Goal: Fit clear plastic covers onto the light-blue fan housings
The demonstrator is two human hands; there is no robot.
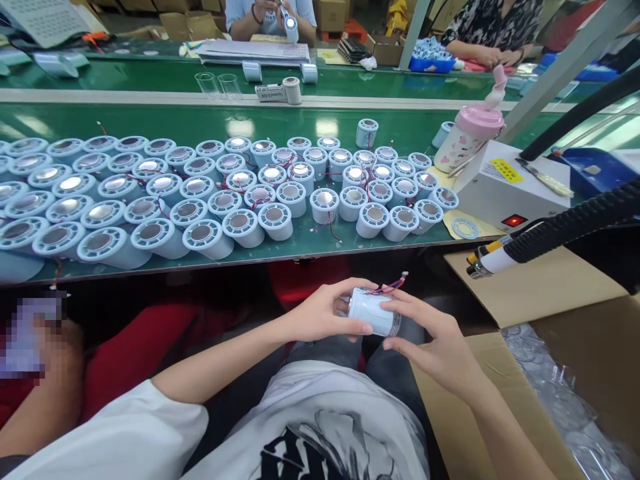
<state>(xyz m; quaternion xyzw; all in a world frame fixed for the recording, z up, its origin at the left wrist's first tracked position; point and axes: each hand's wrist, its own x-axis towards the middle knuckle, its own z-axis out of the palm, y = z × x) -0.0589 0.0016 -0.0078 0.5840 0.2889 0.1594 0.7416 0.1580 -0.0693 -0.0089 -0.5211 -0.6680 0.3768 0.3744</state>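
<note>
Above my lap, a light blue cylindrical housing (371, 311) lies on its side between my two hands. My left hand (325, 312) grips its left end, thumb along the lower side. Around the right end, where a clear rim shows, curl the fingers of my right hand (434, 328). Thin red and dark wires (393, 285) with a small white connector stick up from the housing's top. Rows of similar light blue housings (275, 221) stand on the green bench (310, 248) in front of me, many with metal discs on top and thin wires.
At right, a grey-white box (505, 190) with a lit red switch stands near a black hose (575, 223) with a metal nozzle. Below is a carton (480, 393) of clear plastic parts (555, 400). A pink-lidded cup (467, 137) is behind. Co-workers sit across and at left.
</note>
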